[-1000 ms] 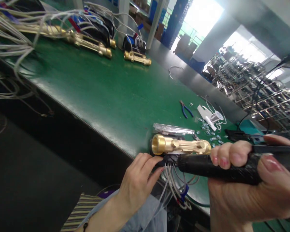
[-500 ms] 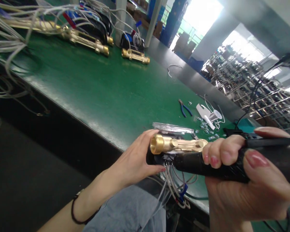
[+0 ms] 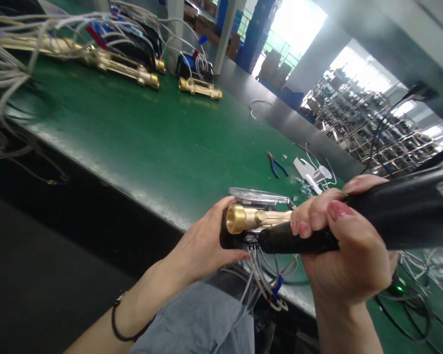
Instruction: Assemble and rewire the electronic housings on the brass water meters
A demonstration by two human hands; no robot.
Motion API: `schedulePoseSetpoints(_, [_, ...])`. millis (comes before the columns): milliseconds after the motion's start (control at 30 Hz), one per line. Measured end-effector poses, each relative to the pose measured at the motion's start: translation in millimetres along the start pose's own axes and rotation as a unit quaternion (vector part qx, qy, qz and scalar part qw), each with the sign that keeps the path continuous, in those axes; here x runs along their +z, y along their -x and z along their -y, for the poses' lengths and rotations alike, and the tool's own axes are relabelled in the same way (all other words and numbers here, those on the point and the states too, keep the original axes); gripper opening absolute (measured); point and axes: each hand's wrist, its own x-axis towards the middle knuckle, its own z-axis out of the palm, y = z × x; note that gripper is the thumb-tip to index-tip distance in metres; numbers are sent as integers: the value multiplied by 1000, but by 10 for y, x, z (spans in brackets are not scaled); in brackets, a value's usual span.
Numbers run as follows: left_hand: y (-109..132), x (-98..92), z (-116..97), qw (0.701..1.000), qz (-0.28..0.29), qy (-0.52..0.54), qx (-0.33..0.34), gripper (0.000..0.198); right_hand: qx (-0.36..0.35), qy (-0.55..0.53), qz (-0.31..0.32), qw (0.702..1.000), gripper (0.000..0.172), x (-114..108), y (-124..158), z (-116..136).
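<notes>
My left hand [image 3: 203, 243] grips the black housing of a brass water meter [image 3: 238, 219] at the bench's front edge, thumb below and fingers behind. The meter's threaded pipe end points left. A clear lid [image 3: 260, 196] sticks out along its far side. Grey cables [image 3: 256, 268] with a blue tag hang from the housing. My right hand [image 3: 349, 250] is wrapped round a black electric screwdriver [image 3: 406, 211], held nearly level. Its tapered nose reaches the housing beside the cable outlets; the bit's tip is hidden.
Blue-handled cutters [image 3: 276, 165], a white spool [image 3: 322, 174] and small scattered parts lie on the green bench [image 3: 162, 142] beyond my hands. More brass meters [image 3: 200, 88] with tangled cables stand at the far left. Black leads [image 3: 409, 319] lie at the lower right.
The screwdriver's rear end has swung up, and my right hand has shifted left with it. My left hand still holds the meter. The whole view has shifted slightly.
</notes>
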Motion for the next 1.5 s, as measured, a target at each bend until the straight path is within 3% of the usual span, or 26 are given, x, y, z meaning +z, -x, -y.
schedulePoseSetpoints(67, [112, 50, -26, 997, -75, -2, 19, 82, -12, 3, -6, 1000, 18, -8, 14, 7])
schedulePoseSetpoints(167, [300, 144, -85, 978, -205, -29, 35, 34, -23, 4, -9, 1000, 19, -30, 35, 7])
schedulePoseSetpoints(233, [385, 203, -130, 974, -219, -40, 32, 15, -25, -1, -13, 1000, 19, -50, 47, 2])
schedulePoseSetpoints(300, [414, 255, -173, 983, -173, -45, 50, 8, -27, -8, -19, 999, 20, -70, 58, -4])
schedulePoseSetpoints(367, [394, 299, -209, 987, -128, -56, 84, 12, -31, -16, -23, 999, 20, -87, 69, -10])
schedulePoseSetpoints(467, [323, 349, -251, 986, -112, -66, 107, 18, -34, -20, -29, 999, 21, -102, 85, -16])
schedulePoseSetpoints(700, [230, 378, -373, 983, -106, -145, 29, 15, -30, -16, -37, 999, 24, -137, 106, 19])
schedulePoseSetpoints(833, [207, 397, -405, 980, -107, -166, 15, 13, -62, 13, -43, 997, 23, -168, 121, 18])
schedulePoseSetpoints(1100, [259, 386, -345, 975, -146, -125, 110, 9, -70, -16, -45, 996, 25, -224, 97, -65])
schedulePoseSetpoints(1400, [323, 380, -274, 978, -103, -63, 169, 18, -62, -6, -36, 997, 21, -194, 58, -87])
schedulePoseSetpoints(1500, [293, 376, -259, 983, -87, -46, 154, 15, -75, 24, -40, 996, 17, -185, 28, -99])
